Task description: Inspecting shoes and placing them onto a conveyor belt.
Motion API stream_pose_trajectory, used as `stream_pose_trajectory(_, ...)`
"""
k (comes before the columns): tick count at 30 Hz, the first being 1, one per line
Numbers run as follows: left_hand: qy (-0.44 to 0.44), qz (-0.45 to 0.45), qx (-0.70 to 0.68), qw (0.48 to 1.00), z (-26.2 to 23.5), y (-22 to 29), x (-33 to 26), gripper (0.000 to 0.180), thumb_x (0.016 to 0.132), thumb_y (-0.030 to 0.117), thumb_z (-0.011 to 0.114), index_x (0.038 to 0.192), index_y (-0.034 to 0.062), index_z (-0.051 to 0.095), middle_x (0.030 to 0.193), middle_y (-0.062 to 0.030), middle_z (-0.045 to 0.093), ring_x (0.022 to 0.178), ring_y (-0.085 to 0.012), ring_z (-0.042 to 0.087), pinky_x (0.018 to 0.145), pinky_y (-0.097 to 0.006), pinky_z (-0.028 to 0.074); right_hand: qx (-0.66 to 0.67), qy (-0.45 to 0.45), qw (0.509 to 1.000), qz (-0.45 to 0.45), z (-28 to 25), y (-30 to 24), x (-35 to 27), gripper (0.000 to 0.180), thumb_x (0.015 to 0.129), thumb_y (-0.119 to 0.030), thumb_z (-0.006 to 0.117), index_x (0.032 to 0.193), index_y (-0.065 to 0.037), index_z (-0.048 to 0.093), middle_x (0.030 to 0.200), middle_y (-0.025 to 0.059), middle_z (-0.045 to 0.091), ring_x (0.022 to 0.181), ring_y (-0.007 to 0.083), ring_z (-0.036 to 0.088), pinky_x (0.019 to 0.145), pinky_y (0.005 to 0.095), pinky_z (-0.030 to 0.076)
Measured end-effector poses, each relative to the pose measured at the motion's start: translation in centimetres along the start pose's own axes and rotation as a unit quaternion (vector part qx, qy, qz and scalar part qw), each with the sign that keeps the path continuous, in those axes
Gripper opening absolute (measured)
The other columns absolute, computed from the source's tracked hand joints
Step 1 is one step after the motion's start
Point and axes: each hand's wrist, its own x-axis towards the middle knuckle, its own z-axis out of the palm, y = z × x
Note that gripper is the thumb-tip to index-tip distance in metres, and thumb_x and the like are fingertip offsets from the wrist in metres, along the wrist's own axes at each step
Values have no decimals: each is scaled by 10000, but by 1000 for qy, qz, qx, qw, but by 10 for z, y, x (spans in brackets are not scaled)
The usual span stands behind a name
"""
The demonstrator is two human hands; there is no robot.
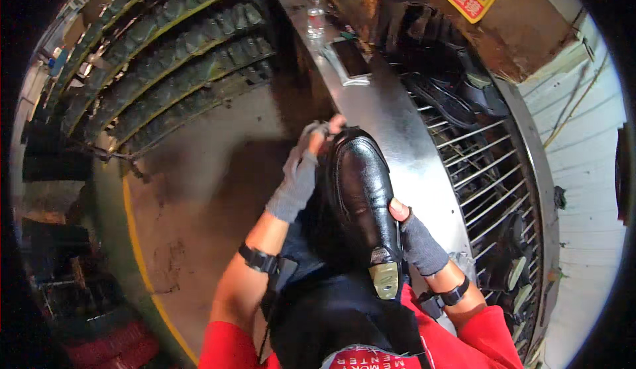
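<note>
Far to my left stands a tiered rack with yellowish shelf edges (187,50), filled with rows of dark, rounded pieces; a yellow line (137,250) runs along the brown floor (175,203). My left hand (309,154), in a grey knitted fingerless glove, is at the toe of a shiny black leather shoe (363,187). Its fingers are bent and blurred; I cannot tell whether they pinch anything. The shoe is before my body, between my hands, toe away from me, a pale green block (385,280) showing at its heel. My right hand (420,236), gloved alike, grips its right side, thumb pressed on the leather, other fingers hidden. Beside it runs a bright metal bench (414,150), then a metal-rod rack (489,177) with black shoes (442,99).
</note>
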Motion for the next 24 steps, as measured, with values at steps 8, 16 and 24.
stream_pose_trajectory(8,47,-106,278,953,-1,14,15,384,960,172,701,1314,23,684,1247,-133,730,1159,-253,687,1045,-362,523,50,98,994,-14,-29,-11,-11,632,1011,-566,634,1312,-9,650,1062,116,746,888,198,737,803,331,624)
stream_pose_trajectory(16,1,-13,-189,982,-45,52,-20,669,1090,525,486,1516,10,484,1478,-210,597,1296,-296,626,1138,-425,501,160,-16,987,17,10,22,39,862,994,-708,536,1455,20,531,1325,184,682,1135,269,717,1022,388,598)
stream_pose_trajectory(24,-50,-59,-160,984,-31,77,-35,870,1077,654,375,1652,10,261,1487,-263,577,1292,-298,638,1115,-415,516,91,-66,993,29,11,48,47,785,997,-695,563,1391,-16,580,1210,120,716,1053,218,727,928,363,617)
